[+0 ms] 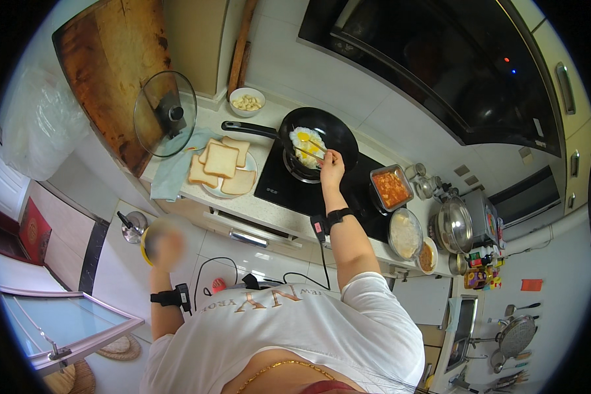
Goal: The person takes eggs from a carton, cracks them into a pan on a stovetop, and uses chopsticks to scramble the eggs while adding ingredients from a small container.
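Note:
My right hand (332, 170) is closed on a pair of chopsticks (309, 153) over a black wok (337, 130) on the hob. Their tips are at frying eggs (306, 140) with yellow yolks. My left hand (170, 247) hangs low at the left, blurred, beside a round yellow-rimmed thing (145, 246); whether it holds anything cannot be told. Slices of white bread (221, 160) lie piled on a white plate (250, 170) left of the hob. A glass lid (147, 115) with a black knob stands tilted against the wooden board.
A metal tray of red food (390, 188), a bowl of pale food (406, 234) and an oval dish (428, 256) are at the right. A bowl of peeled cloves (246, 102) stands behind the bread. A light green cloth (172, 172) drapes over the counter edge. A drawer (248, 238) is partly out.

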`<state>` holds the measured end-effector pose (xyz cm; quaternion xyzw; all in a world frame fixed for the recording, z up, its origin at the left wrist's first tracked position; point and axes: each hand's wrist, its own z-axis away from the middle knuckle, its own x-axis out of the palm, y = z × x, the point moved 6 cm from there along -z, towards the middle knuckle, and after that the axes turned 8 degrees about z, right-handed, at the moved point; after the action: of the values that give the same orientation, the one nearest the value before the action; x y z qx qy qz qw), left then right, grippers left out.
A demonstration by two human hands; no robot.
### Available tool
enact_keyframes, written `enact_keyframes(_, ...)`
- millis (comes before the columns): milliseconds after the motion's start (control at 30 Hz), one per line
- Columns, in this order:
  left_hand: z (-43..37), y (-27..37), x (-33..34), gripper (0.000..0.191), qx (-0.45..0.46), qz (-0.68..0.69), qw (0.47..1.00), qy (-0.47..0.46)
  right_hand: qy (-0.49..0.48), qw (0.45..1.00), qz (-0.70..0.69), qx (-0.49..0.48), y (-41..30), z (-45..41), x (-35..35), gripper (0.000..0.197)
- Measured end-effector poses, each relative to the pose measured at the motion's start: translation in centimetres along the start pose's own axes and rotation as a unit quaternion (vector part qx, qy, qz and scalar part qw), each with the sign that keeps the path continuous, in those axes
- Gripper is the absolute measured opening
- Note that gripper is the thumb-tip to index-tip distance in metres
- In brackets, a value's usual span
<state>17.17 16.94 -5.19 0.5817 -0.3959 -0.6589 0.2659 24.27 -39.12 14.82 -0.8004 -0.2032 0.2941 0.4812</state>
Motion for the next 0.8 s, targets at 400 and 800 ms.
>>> enact_keyframes(400, 2.1, -1.4, -1.3, 0.033, 0.009, 0.118, 0.993, 0.019, 0.032, 0.947, 0.270, -0.173, -5.6, 2.3, 6.0, 0.017)
enact_keyframes(800, 3.5, 0.9, -3.5, 0.033, 0.088, -0.052, 0.994, 0.038, 0.078, 0.973, 0.190, -0.102, -4.3, 2.7, 4.2, 0.019)
